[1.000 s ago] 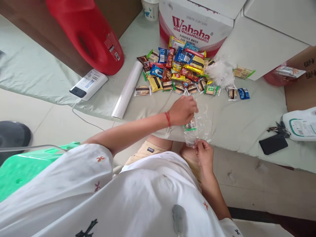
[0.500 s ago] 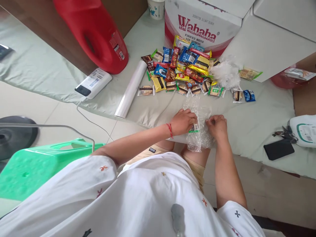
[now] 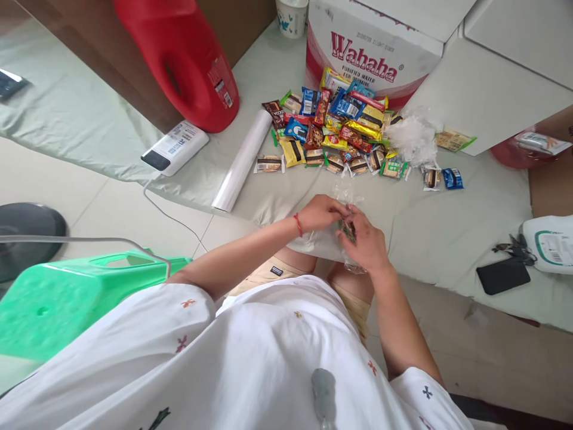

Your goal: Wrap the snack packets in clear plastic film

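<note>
A small snack packet (image 3: 348, 230) with a dark and green print lies between my hands at the front edge of the cloth-covered surface, partly hidden by fingers. Clear plastic film (image 3: 347, 192) surrounds it, crinkled above and below. My left hand (image 3: 323, 212), with a red string at the wrist, pinches the film at the packet's upper left. Curled over the packet from the right, my right hand (image 3: 367, 240) grips it through the film, its fingertips close to the left ones. Behind them lies a pile of wrapped snacks (image 3: 333, 140).
A roll of clear film (image 3: 244, 161) lies left of the pile. Farther left are a white device with a cable (image 3: 175, 149) and a red jug (image 3: 197, 71). A Wahaha carton (image 3: 371, 54) stands behind. Crumpled plastic (image 3: 414, 137) and a black pouch (image 3: 504, 275) are to the right.
My right hand has moved left, folding the film's right side over the snack packet. Both hands are now close together, and the spread film has become a narrow bundle.
</note>
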The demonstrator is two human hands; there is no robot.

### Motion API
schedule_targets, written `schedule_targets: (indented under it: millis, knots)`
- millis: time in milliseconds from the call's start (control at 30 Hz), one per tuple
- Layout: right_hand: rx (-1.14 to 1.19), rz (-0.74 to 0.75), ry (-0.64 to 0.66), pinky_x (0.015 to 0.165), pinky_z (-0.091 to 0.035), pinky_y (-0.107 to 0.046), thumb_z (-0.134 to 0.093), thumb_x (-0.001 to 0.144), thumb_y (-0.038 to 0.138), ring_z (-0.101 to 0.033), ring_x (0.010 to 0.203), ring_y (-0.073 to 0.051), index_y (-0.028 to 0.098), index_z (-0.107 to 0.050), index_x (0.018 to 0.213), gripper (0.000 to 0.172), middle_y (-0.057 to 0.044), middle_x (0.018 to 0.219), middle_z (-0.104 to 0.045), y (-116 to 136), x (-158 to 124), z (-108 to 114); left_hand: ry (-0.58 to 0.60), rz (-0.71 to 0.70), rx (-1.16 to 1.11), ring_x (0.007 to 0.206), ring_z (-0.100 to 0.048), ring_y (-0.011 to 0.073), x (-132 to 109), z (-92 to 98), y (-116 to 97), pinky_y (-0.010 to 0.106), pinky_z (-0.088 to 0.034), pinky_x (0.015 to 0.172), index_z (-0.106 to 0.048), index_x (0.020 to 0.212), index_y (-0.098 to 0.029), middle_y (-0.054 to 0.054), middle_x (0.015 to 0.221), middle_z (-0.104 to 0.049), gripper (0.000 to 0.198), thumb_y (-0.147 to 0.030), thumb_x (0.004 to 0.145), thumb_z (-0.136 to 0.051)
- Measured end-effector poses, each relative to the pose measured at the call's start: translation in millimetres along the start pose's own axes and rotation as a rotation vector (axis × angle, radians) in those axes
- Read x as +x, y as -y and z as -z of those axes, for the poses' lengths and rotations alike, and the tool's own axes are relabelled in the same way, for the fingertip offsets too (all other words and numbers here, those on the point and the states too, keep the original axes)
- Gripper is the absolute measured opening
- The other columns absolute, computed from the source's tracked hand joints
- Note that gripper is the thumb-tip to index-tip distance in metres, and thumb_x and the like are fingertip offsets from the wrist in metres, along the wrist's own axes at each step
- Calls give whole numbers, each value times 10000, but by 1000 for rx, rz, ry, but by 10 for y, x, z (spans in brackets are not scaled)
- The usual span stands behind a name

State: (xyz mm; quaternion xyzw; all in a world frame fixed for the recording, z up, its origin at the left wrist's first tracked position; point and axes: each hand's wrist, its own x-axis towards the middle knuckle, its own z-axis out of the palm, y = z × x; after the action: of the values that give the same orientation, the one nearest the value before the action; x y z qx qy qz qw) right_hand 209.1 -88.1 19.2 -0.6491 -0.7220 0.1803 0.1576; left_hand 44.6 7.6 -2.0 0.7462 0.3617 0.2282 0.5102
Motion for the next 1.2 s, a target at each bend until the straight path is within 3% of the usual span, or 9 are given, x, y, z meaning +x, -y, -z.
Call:
schedule_targets:
  millis: [100,200,333,433,600,767,933,1067,1200]
  knots:
    - [-262,22,50,672,-527,-335,-518,960,341,-722,1014,-260,213,-619,1216,304,-112,1602,-502,59,-10,-47,-232,156,-195,934,-710,187,-19,186,65,309,-555,860,-715,879,-158,65,935,-771,195,-233,880,-535]
    - [-386,14,91,615,-494,-333,-479,976,301,-728,893,-249,204,-629,1252,329,-127,1589,-516,113,18,-69,-450,190,73,961,-654,206,3,224,-55,353,-533,905,-677,916,-172,81,987,-718,283,-444,921,-598]
    - [-460,19,126,599,-461,-330,-444,999,277,-723,830,-249,201,-616,1335,385,-153,1429,-647,157,34,-68,-282,75,533,1199,-569,348,203,45,-329,479,-473,1009,-681,1104,-180,153,1216,-656,539,-589,769,-784]
    - [-469,40,116,597,-457,-319,-457,1009,290,-722,848,-244,205,-626,1304,350,-150,1463,-628,153,2,-60,-84,112,638,1144,-613,347,493,-7,-377,478,-474,968,-732,998,-186,140,1107,-711,238,-364,840,-725]
    - [-430,47,75,582,-467,-300,-438,1028,297,-712,815,-204,226,-657,1212,295,-103,1619,-484,122,-81,-80,-221,283,418,915,-680,272,858,329,-110,380,-503,817,-768,889,-187,104,928,-744,163,-284,859,-640]
    - [-343,59,35,603,-493,-284,-429,1023,261,-732,916,-203,239,-662,1224,308,-77,1595,-519,62,-129,-127,-348,364,487,1130,-635,351,740,539,90,454,-476,986,-767,966,-166,165,1103,-706,375,-477,935,-560]
    - [-291,132,-53,603,-505,-275,-426,1030,262,-739,998,-209,230,-671,1183,291,-80,1562,-557,-41,-167,-171,-68,299,618,1365,-442,455,508,416,-26,553,-403,1070,-748,999,-146,210,1349,-588,531,-640,857,-614]
    - [-287,174,-66,580,-497,-287,-431,1038,272,-742,964,-211,242,-664,1189,278,-64,1554,-567,-84,-176,-190,55,274,581,1089,-617,317,488,457,-175,389,-470,896,-712,931,-153,146,1107,-686,222,-317,782,-714]
    - [-278,171,-77,616,-507,-300,-442,1045,274,-733,927,-216,240,-657,1220,279,-86,1523,-595,-100,-133,-235,-31,61,426,771,-589,181,470,355,-328,286,-423,715,-678,823,-162,24,778,-657,71,-203,765,-679]
